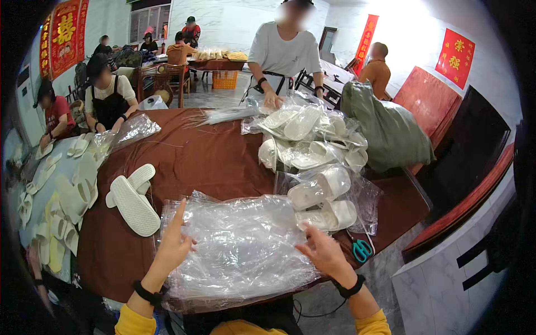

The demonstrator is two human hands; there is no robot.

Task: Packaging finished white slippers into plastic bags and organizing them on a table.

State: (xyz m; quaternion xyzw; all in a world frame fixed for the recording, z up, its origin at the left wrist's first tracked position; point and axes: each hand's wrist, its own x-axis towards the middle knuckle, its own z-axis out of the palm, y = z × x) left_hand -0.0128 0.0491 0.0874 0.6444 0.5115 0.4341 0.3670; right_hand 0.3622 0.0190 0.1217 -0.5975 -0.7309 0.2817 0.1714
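Observation:
A stack of clear plastic bags (240,245) lies flat on the brown cloth in front of me. My left hand (176,243) is over its left edge, index finger stretched forward and the others partly curled, with nothing visible in it. At the right edge is my right hand (325,254), fingers apart and empty, its fingertips close to two white slippers (335,215) lying on clear plastic. Left of the stack, one white slipper (134,206) shows its ridged sole and rests across another. Scissors with teal handles (362,250) lie right of my right hand.
Bagged white slippers (301,123) are heaped at the far right, beside a large green sack (382,128). Thin clear strips (229,115) lie at the far edge. Across the table stands a person in a white shirt (287,53). More slippers (70,192) cover the left table, where others work.

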